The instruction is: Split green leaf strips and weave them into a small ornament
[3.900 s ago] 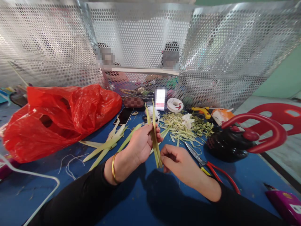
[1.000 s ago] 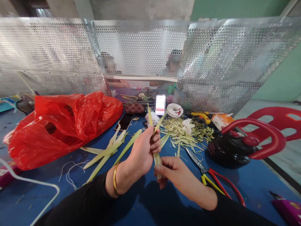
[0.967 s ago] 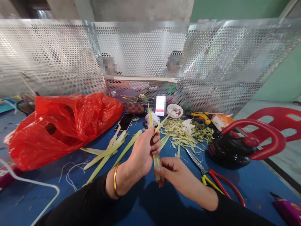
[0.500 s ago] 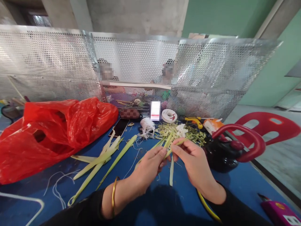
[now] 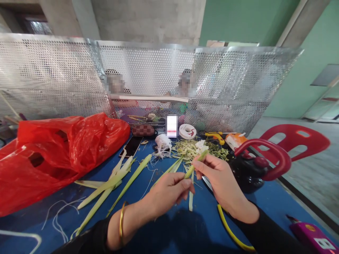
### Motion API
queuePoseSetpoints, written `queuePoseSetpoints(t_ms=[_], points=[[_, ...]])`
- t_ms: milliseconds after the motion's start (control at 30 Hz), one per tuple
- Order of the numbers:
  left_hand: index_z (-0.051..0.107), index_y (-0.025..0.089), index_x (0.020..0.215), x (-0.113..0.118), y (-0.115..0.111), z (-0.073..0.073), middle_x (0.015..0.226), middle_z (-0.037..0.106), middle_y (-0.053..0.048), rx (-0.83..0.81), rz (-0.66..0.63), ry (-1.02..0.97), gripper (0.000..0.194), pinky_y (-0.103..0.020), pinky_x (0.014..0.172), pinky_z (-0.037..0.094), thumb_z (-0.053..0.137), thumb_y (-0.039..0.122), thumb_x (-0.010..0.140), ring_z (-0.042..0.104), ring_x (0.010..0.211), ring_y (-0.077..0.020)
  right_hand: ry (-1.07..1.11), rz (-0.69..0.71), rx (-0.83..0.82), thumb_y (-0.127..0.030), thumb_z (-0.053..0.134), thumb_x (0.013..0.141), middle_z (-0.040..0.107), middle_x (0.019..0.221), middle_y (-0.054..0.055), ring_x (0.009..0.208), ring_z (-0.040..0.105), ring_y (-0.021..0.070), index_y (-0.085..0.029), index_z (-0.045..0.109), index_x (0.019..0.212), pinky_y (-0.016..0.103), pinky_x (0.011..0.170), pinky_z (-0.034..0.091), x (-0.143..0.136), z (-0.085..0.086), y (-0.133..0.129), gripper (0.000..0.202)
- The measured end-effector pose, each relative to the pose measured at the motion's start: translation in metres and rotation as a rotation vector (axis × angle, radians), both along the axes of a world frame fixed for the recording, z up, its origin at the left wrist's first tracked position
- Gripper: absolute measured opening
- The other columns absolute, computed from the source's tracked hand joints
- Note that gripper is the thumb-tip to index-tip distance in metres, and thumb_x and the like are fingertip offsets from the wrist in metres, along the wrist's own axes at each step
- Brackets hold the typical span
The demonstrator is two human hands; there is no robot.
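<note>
Leaf strip (image 5: 189, 172) is pinched in the fingers of left hand (image 5: 169, 191) and right hand (image 5: 224, 180), right of lower centre.
Scraps (image 5: 182, 147) are already heaped above; larger leaves (image 5: 106, 187) are left unshredded at lower left.

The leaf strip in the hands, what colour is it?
The leaf strip is yellowish green; the head view shows it best.

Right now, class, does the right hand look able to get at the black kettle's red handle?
Probably yes: the red handle rises near the right hand, and nothing visible blocks the way, though that hand pinches a green strip.
</note>
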State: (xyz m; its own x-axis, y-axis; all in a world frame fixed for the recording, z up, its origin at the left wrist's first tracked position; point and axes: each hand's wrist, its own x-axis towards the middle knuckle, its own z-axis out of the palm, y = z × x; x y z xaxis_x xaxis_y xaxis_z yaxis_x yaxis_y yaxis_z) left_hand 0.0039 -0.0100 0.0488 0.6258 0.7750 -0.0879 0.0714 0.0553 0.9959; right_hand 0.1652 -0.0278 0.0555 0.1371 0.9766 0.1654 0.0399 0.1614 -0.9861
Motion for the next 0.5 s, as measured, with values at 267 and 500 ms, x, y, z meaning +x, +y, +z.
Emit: queuePoseSetpoints(t_ms=[267,500], points=[[0.073,0.015,0.070,-0.0002,0.0016,0.0064,0.068,0.069,-0.005,-0.039,0.118,-0.132,0.014,-0.023,0.063,0.047,0.068,0.026,0.076,0.058,0.058,-0.0112,0.088,0.215,-0.065,-0.030,0.070,0.076,0.058,0.059,-0.003,0.054,0.051,0.0105,-0.017,0.065,0.069,0.024,0.054,0.042,-0.0046,0.0007,-0.0048,0.016],[0.077,0.017,0.074,-0.0074,0.0037,0.0062,0.072,0.074,-0.008,-0.021,0.070,-0.046,0.016,-0.026,0.078,0.047,0.067,0.029,0.079,0.066,0.074,-0.0158,0.027,0.216,-0.041,-0.028,0.067,0.078,0.054,0.059,-0.002,0.056,0.047,0.0101,-0.017,0.061,0.063,0.023,0.055,0.040,-0.0046,0.0021,-0.0052,0.019]])
